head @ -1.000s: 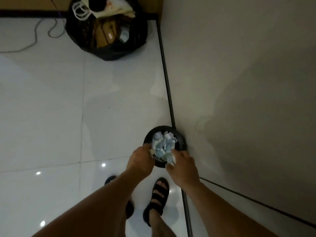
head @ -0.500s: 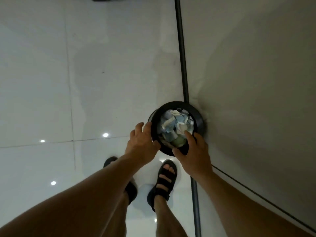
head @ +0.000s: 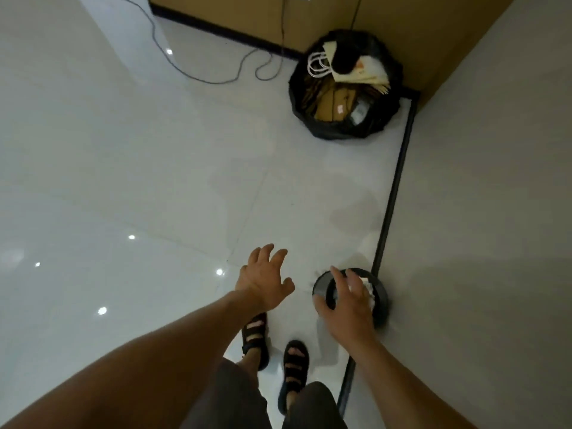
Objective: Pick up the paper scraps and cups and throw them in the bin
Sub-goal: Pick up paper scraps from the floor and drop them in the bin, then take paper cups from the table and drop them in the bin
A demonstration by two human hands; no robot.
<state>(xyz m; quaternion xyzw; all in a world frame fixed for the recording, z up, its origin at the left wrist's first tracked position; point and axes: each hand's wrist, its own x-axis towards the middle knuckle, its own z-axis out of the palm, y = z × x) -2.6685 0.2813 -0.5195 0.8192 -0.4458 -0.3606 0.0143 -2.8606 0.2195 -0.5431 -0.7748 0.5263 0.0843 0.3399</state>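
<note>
A small round black bin (head: pixel 381 300) stands on the floor against the wall's dark baseboard. White paper scraps (head: pixel 369 291) show inside it, mostly hidden by my right hand (head: pixel 345 308), which hovers over the bin's opening with fingers spread and holds nothing. My left hand (head: pixel 263 281) hangs in the air to the left of the bin, fingers spread, with nothing in it. No cups are visible.
A large black rubbish bag (head: pixel 345 88) with cardboard and paper bags sits in the far corner. A grey cable (head: pixel 198 74) loops across the white tiled floor. The wall (head: pixel 479 212) runs along the right. My sandalled feet (head: pixel 275 345) stand below the hands.
Both hands have come off the bin's rim and opened. The left hand moved away to the left. The view has lifted, bringing the black bag back into sight.
</note>
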